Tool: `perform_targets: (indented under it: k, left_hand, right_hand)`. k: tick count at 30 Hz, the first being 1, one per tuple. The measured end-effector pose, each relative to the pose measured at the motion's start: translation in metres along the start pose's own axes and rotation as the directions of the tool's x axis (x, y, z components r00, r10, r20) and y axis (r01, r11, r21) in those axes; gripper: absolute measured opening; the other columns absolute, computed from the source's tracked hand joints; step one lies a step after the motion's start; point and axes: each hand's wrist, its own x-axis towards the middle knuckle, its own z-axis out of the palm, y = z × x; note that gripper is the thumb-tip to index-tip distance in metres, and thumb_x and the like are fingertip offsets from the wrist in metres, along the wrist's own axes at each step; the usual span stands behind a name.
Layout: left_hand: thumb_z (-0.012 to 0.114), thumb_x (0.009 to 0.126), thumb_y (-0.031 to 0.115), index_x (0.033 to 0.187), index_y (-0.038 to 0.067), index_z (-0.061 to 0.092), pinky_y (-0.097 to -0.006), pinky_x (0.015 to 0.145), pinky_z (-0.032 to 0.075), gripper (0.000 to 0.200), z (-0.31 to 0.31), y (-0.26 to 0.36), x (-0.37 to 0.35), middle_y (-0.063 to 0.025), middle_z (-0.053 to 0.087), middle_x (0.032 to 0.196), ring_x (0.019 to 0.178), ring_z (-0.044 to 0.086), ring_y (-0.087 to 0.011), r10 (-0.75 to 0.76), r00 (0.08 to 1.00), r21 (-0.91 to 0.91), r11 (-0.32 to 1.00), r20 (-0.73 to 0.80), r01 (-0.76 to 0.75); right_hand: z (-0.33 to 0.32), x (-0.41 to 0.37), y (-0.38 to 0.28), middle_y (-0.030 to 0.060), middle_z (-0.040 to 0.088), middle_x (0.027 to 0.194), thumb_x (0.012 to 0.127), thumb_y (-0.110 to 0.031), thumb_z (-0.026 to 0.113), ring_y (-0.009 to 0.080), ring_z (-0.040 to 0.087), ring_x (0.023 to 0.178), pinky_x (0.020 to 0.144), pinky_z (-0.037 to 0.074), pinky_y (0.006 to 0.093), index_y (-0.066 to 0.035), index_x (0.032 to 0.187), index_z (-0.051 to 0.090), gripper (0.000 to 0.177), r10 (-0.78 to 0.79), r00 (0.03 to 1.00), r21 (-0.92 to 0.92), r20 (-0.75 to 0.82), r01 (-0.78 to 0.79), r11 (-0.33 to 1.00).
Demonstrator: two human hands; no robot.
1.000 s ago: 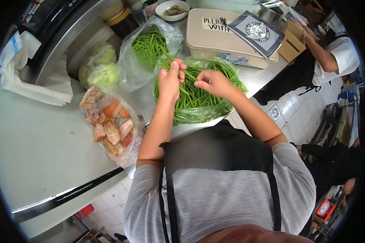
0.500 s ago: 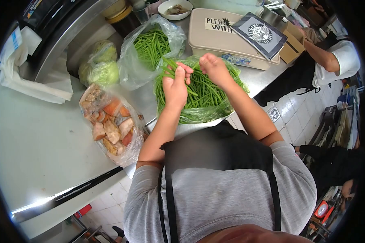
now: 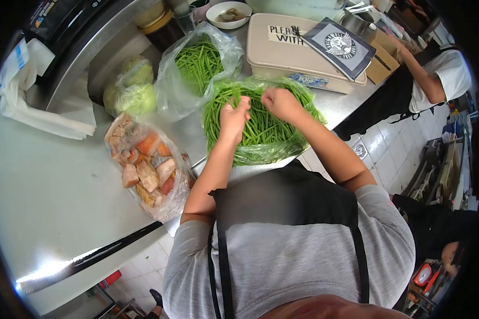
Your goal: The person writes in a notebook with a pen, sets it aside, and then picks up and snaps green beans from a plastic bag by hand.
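Observation:
Over a large open plastic bag of long green beans [image 3: 271, 127], my left hand [image 3: 234, 118] is closed round a few green beans [image 3: 235, 97] whose ends stick up above the fingers. My right hand [image 3: 281, 103] is a short way to its right, above the same bag, with its fingers pinched together; what they hold, if anything, is too small to make out. Behind and to the left stands a second clear bag with green bean pieces [image 3: 198, 65].
A bag of meat chunks [image 3: 150, 173] lies on the left, below bagged pale green vegetables [image 3: 135, 93]. A lidded box [image 3: 277, 48] carries a dark booklet [image 3: 339, 45]. Beside it is a white bowl [image 3: 229, 15]. Another person [image 3: 444, 77] stands at the right.
Both my hands have come lower and nearer to me, over the beans. The beans in my left hand now point more upright.

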Motion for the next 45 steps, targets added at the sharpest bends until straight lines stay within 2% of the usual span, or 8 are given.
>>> perform_targets:
  k: [7, 10, 16, 22, 28, 31, 37, 45]
  left_hand:
    - [0.048, 0.081, 0.011, 0.091, 0.001, 0.053, -0.0192, 0.047, 0.035, 0.014, 0.017, 0.004, -0.005, -0.0048, 0.056, 0.075, 0.051, 0.042, -0.007, 0.024, 0.97, -0.093, 0.996, 0.243, -0.001]
    - [0.048, 0.082, 0.013, 0.089, 0.0, 0.053, -0.0188, 0.048, 0.035, 0.015, 0.009, 0.011, -0.003, -0.0039, 0.055, 0.072, 0.053, 0.043, -0.0066, 0.071, 0.978, 0.075, 0.993, 0.194, -0.087]
    - [0.048, 0.082, 0.013, 0.088, 0.001, 0.054, -0.0198, 0.048, 0.036, 0.014, 0.023, 0.019, -0.017, -0.0045, 0.055, 0.071, 0.053, 0.044, -0.0078, 0.032, 0.98, 0.112, 0.992, 0.197, -0.055]
    - [0.046, 0.084, 0.013, 0.088, 0.001, 0.05, -0.0212, 0.048, 0.037, 0.013, 0.004, 0.029, -0.003, -0.0052, 0.053, 0.072, 0.053, 0.045, -0.0094, 0.081, 0.995, -0.269, 0.961, 0.066, -0.06]
    - [0.046, 0.084, 0.012, 0.087, 0.002, 0.049, -0.0217, 0.048, 0.038, 0.011, 0.002, 0.035, 0.003, -0.0056, 0.053, 0.072, 0.054, 0.045, -0.0097, 0.152, 0.988, -0.378, 0.916, 0.016, -0.135]
    - [0.046, 0.084, 0.012, 0.088, 0.002, 0.05, -0.0212, 0.051, 0.039, 0.011, 0.01, 0.042, -0.004, -0.0059, 0.054, 0.074, 0.057, 0.045, -0.0096, 0.231, 0.971, -0.179, 0.96, 0.062, -0.217]
    - [0.048, 0.083, 0.014, 0.086, 0.002, 0.053, -0.0203, 0.055, 0.038, 0.014, 0.026, 0.051, -0.023, -0.0051, 0.057, 0.073, 0.059, 0.047, -0.008, 0.321, 0.9, 0.1, 0.926, 0.294, -0.363]
    - [0.059, 0.074, 0.023, 0.086, -0.003, 0.056, -0.0301, 0.065, 0.043, 0.029, 0.005, 0.024, -0.009, -0.0127, 0.059, 0.072, 0.065, 0.056, -0.0191, 0.079, 0.942, 0.743, 0.596, 0.325, -0.306]
  right_hand:
    - [-0.048, 0.002, -0.046, 0.0058, 0.055, 0.064, 0.075, -0.013, 0.054, 0.015, 0.054, 0.056, 0.053, 0.043, 0.0277, -0.001, 0.077, 0.052, 0.012, 0.068, 0.995, 0.613, 0.068, -0.096, 0.784]
    - [-0.053, 0.003, -0.037, 0.0117, 0.056, 0.066, 0.071, -0.013, 0.056, 0.0242, 0.055, 0.055, 0.054, 0.044, 0.031, -0.001, 0.077, 0.053, 0.013, -0.254, 0.954, 0.029, -0.157, 0.262, 0.965]
    - [-0.025, 0.007, -0.016, 0.0175, 0.057, 0.07, 0.07, -0.02, 0.054, 0.0326, 0.054, 0.062, 0.059, 0.045, 0.0373, -0.004, 0.077, 0.056, 0.018, 0.04, 0.993, -0.192, -0.113, -0.061, 0.979]
    - [-0.022, -0.016, -0.003, 0.0079, 0.059, 0.073, 0.081, -0.026, 0.049, 0.0163, 0.055, 0.059, 0.055, 0.044, 0.0262, -0.004, 0.082, 0.056, 0.023, 0.085, 0.882, 0.6, 0.464, -0.383, 0.703]
    - [-0.028, -0.017, -0.009, 0.0043, 0.058, 0.07, 0.081, -0.025, 0.048, 0.0158, 0.054, 0.059, 0.055, 0.044, 0.0277, -0.003, 0.079, 0.055, 0.023, 0.137, 0.828, 0.686, 0.543, -0.532, 0.496]
    - [-0.033, -0.017, -0.024, 0.0089, 0.059, 0.07, 0.078, -0.025, 0.048, 0.0244, 0.056, 0.062, 0.056, 0.044, 0.0347, -0.004, 0.076, 0.056, 0.022, 0.014, 0.991, 0.173, 0.13, -0.036, 0.984]
    - [-0.026, -0.023, -0.048, 0.0124, 0.059, 0.074, 0.076, -0.026, 0.048, 0.0288, 0.058, 0.074, 0.063, 0.045, 0.0393, -0.004, 0.078, 0.058, 0.024, 0.146, 0.896, -0.302, 0.42, -0.014, 0.953]
    - [-0.026, -0.041, -0.016, 0.012, 0.059, 0.071, 0.072, -0.025, 0.054, 0.0288, 0.057, 0.07, 0.06, 0.045, 0.0389, -0.006, 0.075, 0.058, 0.02, 0.006, 0.893, -0.323, 0.45, 0.156, 0.934]
